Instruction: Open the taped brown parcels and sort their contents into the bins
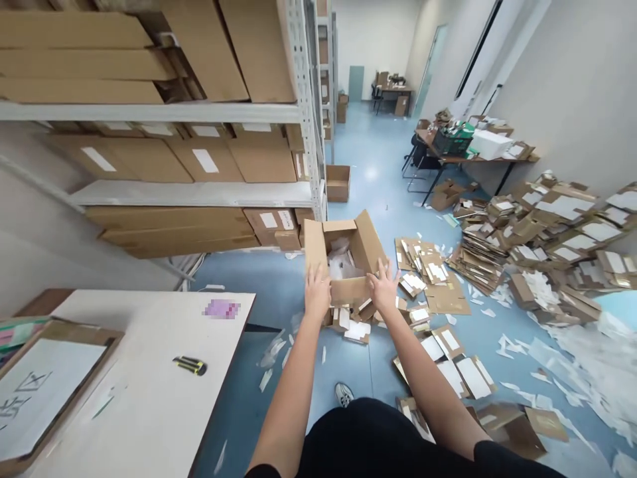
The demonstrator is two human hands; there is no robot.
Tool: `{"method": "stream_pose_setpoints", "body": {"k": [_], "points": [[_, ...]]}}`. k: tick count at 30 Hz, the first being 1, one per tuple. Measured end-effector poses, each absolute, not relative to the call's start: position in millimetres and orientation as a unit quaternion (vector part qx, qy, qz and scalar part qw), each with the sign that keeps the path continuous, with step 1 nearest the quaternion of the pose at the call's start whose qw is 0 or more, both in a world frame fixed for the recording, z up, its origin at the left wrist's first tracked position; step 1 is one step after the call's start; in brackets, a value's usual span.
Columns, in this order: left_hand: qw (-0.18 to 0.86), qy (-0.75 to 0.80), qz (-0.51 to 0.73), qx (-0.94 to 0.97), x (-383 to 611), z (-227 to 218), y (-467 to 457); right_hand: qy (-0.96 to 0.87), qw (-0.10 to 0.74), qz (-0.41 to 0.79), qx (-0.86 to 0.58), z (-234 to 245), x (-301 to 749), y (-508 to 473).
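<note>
Out in front of me an open cardboard box (350, 292) is held between both hands, its flaps spread upward. Clear plastic wrapping (341, 260) lies inside it; what the plastic covers is hard to make out. My left hand (317, 292) grips the near left corner, fingers over the left flap. My right hand (383, 285) grips the near right corner, fingers over the right flap. A black and yellow box cutter (190, 364) lies on the white table (164, 398) to my left, well apart from my hands.
A metal shelf (199, 192) packed with cartons stands at the left. Flattened boxes (432, 265) and paper scraps litter the floor by my feet. A large heap of cartons (562, 226) lies at the right, before a desk (478, 158). Another open box (338, 184) sits by the shelf.
</note>
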State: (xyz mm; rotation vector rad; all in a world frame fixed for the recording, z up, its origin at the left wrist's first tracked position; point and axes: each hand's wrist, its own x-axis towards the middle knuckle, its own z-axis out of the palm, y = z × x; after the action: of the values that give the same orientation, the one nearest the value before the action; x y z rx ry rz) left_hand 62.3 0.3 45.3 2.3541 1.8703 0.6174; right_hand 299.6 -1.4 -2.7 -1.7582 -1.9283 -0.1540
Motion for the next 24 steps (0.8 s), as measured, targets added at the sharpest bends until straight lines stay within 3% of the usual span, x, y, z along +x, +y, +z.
{"method": "stream_pose_setpoints", "body": {"k": [7, 18, 24], "points": [[0.035, 0.597, 0.225, 0.769, 63.0, 72.8, -0.7, -0.711, 0.309, -0.021, -0.632, -0.7, 287.5, 16.7], [-0.011, 0.760, 0.251, 0.599, -74.3, 62.2, -132.1, -0.835, 0.371, 0.147, -0.378, 1.5, 95.2, -0.8], [-0.137, 0.793, 0.348, 0.481, -120.8, 137.3, -246.1, -0.890, 0.352, 0.169, -0.235, 17.4, -8.7, -73.7]]}}
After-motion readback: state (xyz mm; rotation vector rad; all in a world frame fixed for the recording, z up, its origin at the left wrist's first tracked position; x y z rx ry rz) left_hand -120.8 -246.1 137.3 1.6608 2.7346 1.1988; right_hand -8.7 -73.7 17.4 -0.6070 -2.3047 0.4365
